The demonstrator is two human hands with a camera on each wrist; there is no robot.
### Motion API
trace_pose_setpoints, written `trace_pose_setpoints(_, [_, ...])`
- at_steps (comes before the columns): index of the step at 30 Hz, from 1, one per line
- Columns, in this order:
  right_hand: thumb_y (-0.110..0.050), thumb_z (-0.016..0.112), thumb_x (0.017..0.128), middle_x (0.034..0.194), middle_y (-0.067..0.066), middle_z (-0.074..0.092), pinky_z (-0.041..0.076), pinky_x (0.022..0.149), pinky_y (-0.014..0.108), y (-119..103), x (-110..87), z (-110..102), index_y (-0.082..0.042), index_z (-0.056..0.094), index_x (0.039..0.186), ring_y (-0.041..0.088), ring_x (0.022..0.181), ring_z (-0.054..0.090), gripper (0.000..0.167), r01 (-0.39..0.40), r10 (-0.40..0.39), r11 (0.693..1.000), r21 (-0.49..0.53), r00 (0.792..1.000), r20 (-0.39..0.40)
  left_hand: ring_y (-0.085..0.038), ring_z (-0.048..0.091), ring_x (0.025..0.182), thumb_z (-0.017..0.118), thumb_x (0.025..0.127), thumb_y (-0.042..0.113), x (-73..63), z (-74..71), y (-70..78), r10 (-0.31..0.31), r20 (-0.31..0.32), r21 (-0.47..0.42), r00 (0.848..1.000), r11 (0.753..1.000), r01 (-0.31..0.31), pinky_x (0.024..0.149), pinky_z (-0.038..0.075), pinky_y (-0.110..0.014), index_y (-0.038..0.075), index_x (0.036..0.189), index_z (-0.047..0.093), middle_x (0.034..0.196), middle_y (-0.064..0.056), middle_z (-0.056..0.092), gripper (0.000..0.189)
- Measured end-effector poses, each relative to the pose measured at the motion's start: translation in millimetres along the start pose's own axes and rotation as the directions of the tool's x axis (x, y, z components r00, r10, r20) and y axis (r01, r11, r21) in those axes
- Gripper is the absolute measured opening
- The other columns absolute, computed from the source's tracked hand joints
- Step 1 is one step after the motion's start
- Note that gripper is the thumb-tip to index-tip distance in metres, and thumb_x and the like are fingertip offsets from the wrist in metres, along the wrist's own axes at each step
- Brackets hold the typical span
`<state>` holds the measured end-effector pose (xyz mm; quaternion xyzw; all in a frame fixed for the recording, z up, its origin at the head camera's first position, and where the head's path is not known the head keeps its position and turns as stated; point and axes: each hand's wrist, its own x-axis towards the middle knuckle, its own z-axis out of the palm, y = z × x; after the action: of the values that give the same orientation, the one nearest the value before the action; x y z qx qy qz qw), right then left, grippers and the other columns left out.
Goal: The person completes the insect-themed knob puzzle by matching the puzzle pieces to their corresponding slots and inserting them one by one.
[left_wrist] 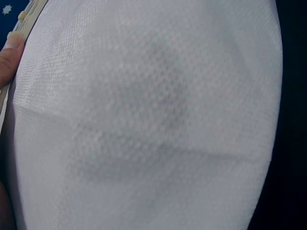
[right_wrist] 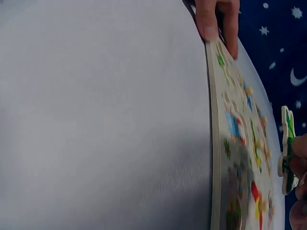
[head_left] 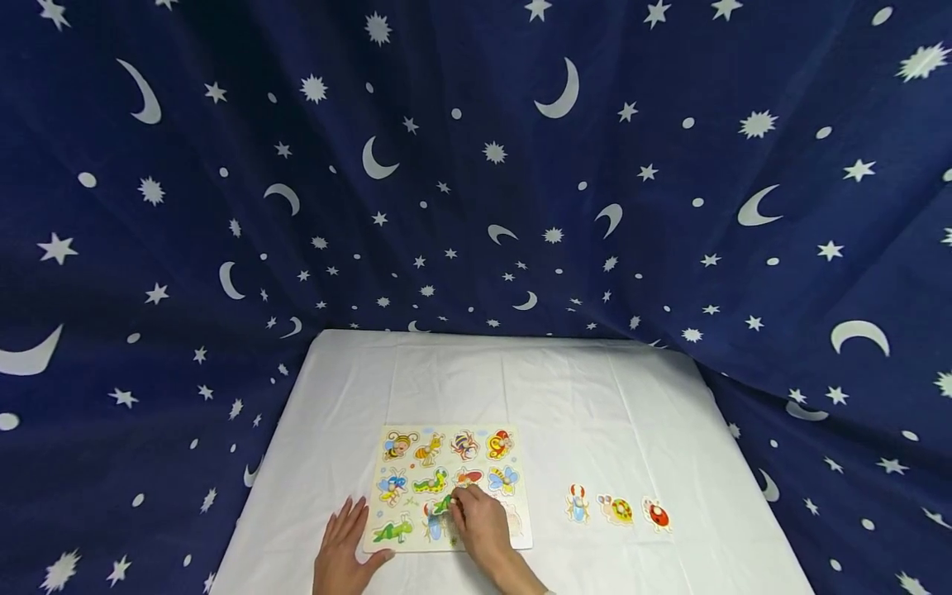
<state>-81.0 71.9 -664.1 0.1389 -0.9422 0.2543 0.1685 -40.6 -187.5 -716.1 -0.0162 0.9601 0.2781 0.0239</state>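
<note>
A wooden insect puzzle board (head_left: 416,541) lies on the white cloth. My right hand (head_left: 482,525) pinches a green insect puzzle piece (head_left: 442,504) above its lower rows. The right wrist view shows this piece (right_wrist: 288,143) raised off the board, tilted on edge, between fingertips (right_wrist: 300,146). My left hand (head_left: 344,549) lies at the board's left side, fingers straight, thumb touching near the lower left corner. Only the left thumb (left_wrist: 9,60) shows in the left wrist view. Bee (head_left: 400,446) and caterpillar (head_left: 430,481) pictures sit in the upper rows; my right hand hides part of the lower right.
Right of the board lie three loose pieces: a blue beetle with red pincers (head_left: 578,504), a snail (head_left: 616,509) and a red ladybug (head_left: 657,514). White cloth (head_left: 595,413) covers the table. A dark blue curtain with moons and stars (head_left: 476,190) surrounds it.
</note>
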Motion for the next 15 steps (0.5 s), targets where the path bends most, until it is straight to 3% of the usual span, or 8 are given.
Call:
trace_pose_setpoints(2, [-0.022,0.076,0.082,0.074,-0.012,0.063,0.043,0.048,0.013,-5.5,2.2,3.4,-0.019,0.069,0.084,-0.003,0.06,0.053,0.008,0.021,-0.021,1.0,-0.004,1.0,0.021,-0.031,0.027,0.147,0.064,0.066,0.079,0.7,0.5,-0.1,-0.003,-0.003,0.011,1.0,1.0,0.003,0.125,0.014,-0.05,0.008,0.145,0.046,0.153,-0.008,0.043,0.108])
trace_pose_setpoints(4, [-0.022,0.076,0.083,0.074,-0.011,0.063,0.044,0.049,0.013,-11.4,3.4,6.4,-0.019,0.069,0.083,-0.003,0.061,0.055,0.007,0.036,-0.036,0.999,-0.008,0.998,0.042,-0.03,0.026,0.147,0.063,0.066,0.079,0.4,1.0,-0.4,0.0,-0.003,0.019,1.0,1.0,0.0,0.128,0.007,-0.046,0.008,0.145,0.046,0.153,-0.008,0.043,0.108])
trace_pose_setpoints(7, [-0.023,0.076,0.082,0.074,-0.011,0.064,0.046,0.049,0.013,-21.0,2.9,10.6,-0.02,0.069,0.083,-0.001,0.061,0.057,0.008,0.046,-0.044,0.999,-0.017,0.996,0.073,-0.025,0.025,0.149,0.062,0.068,0.08,-1.7,1.8,-1.4,0.012,-0.012,0.031,1.0,0.999,-0.012,0.127,-0.011,-0.026,0.009,0.144,0.047,0.152,-0.006,0.045,0.105])
trace_pose_setpoints(10, [-0.025,0.077,0.081,0.074,-0.012,0.064,0.046,0.048,0.013,-31.3,3.4,15.4,-0.021,0.069,0.082,-0.001,0.061,0.057,0.009,0.053,-0.05,0.998,-0.026,0.994,0.101,-0.023,0.025,0.149,0.063,0.069,0.078,-3.7,1.5,-1.8,0.035,-0.031,0.024,0.999,0.999,-0.034,0.117,-0.022,-0.009,0.007,0.142,0.05,0.151,-0.007,0.047,0.102])
trace_pose_setpoints(15, [-0.026,0.077,0.081,0.071,-0.013,0.062,0.043,0.046,0.014,-42.8,6.4,24.7,-0.022,0.069,0.08,-0.001,0.058,0.056,0.009,0.092,-0.086,0.995,-0.047,0.989,0.118,-0.026,0.027,0.147,0.061,0.07,0.079,-2.8,1.9,1.0,0.013,-0.001,0.028,1.0,1.0,-0.013,0.116,-0.024,-0.009,0.008,0.143,0.048,0.152,-0.005,0.045,0.103])
